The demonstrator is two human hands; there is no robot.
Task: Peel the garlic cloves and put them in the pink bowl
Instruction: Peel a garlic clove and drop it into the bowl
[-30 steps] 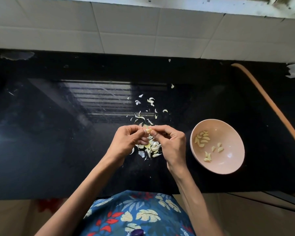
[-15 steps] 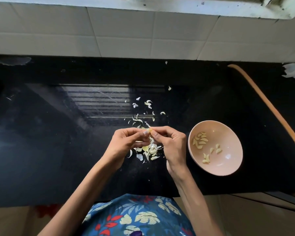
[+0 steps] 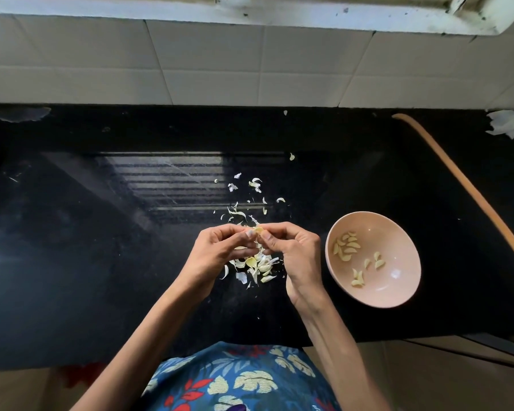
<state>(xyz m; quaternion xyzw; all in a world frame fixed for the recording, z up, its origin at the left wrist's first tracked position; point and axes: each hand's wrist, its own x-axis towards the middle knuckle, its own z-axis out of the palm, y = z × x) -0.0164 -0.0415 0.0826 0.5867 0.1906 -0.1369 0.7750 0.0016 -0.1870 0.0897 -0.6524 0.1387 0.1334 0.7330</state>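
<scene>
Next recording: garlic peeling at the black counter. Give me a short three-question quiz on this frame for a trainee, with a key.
1. True or false: the pink bowl already holds peeled cloves.
2. Of the left hand and the right hand, which pinches the garlic clove? A left only; B right only; C both.
3. Fill in: the bowl stands to the person's ____ of the heap of skins.
Key: 1 true; 2 C; 3 right.
</scene>
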